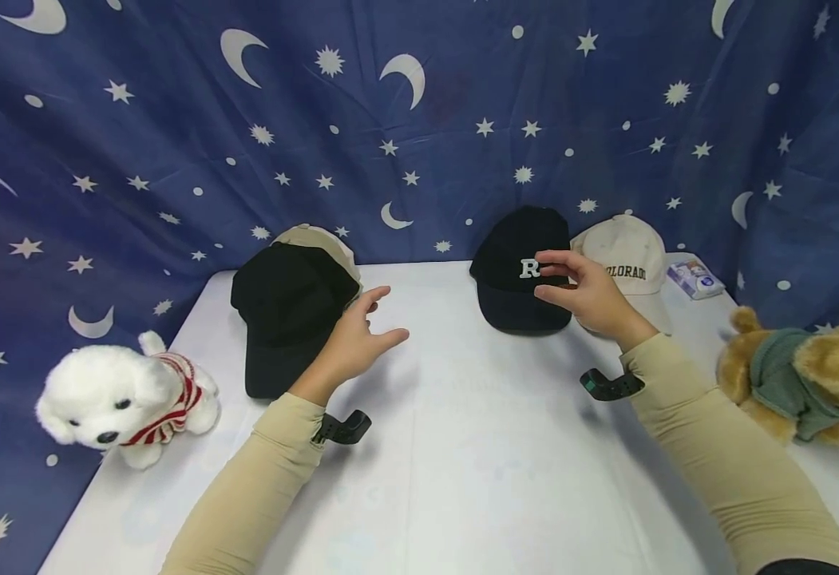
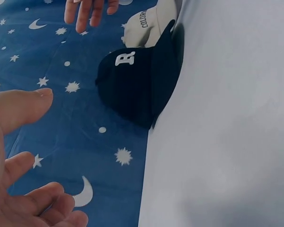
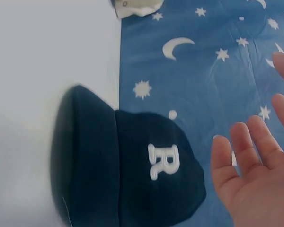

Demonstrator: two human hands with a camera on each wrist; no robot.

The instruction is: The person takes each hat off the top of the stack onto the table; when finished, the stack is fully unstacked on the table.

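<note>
My left hand (image 1: 353, 343) hovers beside a plain black cap (image 1: 286, 307), thumb and fingers spread with nothing between them. Behind that cap a beige cap (image 1: 322, 242) peeks out, mostly hidden. On the right, my right hand (image 1: 586, 294) is held in front of a dark cap with a white R (image 1: 516, 275), fingers apart from the thumb and holding nothing. In the right wrist view the R cap (image 3: 156, 170) appears beside the extended fingers. A cream cap lettered COLORADO (image 1: 638, 255) sits to its right, partly covered by my right hand.
A white plush dog (image 1: 103, 395) in a striped top stands at the left edge of the white table (image 1: 455, 479). At the right edge is a brown plush bear (image 1: 814, 375), with a small purple packet (image 1: 695, 278) behind it. A blue star-patterned cloth (image 1: 455, 144) hangs at the back.
</note>
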